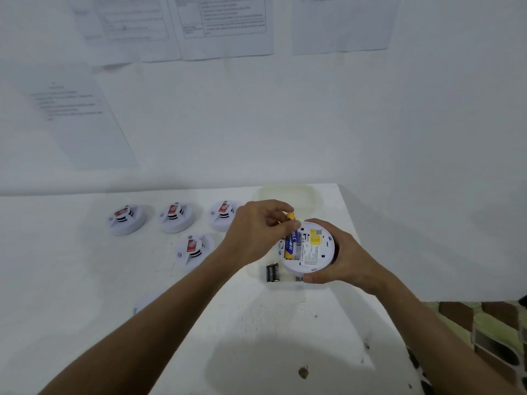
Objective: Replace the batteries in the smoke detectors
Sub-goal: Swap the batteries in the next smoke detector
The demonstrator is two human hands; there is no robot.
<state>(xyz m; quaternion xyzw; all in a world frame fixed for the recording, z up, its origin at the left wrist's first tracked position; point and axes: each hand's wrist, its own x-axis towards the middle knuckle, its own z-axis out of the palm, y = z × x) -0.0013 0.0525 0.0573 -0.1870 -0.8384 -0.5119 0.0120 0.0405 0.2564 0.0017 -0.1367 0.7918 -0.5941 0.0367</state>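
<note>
Bare forearms reaching in from the bottom edge over the white table (285,323), scuffed and speckled near the front. Far left, papers (71,115) taped to the wall, print too blurred to read. Below them, on the table, three smoke detectors in a row (127,220), face up, red-labelled, well apart from one another; a fourth detector (194,250) sitting nearer, just in front of the middle and right ones. Half hidden under the left forearm, a pale round shape (145,305), possibly a cover, hard to tell. Left hand (256,232) curled, thumb and fingertips pinching a yellow-and-blue battery (291,236), tilted, lower end down in the battery bay. Just below, two black batteries (273,272) lying side by side on the table, touching each other. Right hand (339,256) wrapped round the rim of the open detector (309,248), underside up, yellow sticker and fine print showing. Behind both hands, a pale shallow tray (285,192) at the table's far edge. Far right, patterned floor (484,332) past the table corner.
</note>
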